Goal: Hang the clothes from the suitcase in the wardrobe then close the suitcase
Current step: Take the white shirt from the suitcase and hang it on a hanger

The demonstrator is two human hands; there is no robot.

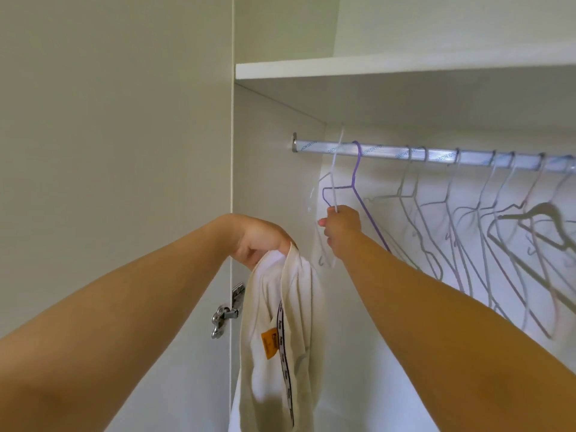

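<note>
A white garment [277, 322] was clenched in the left hand [261, 241]; at its three o'clock, a hanger [334, 179] was clenched in the right hand [341, 229].

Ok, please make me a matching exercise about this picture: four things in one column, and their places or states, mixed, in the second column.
Column one:
1 left hand
2 right hand
3 purple hanger
4 door hinge

Column two:
a grips a white hanger
b holds the white garment
c just left of that garment
d hooked over the rail

Pairs: 1-b, 2-a, 3-d, 4-c
</note>
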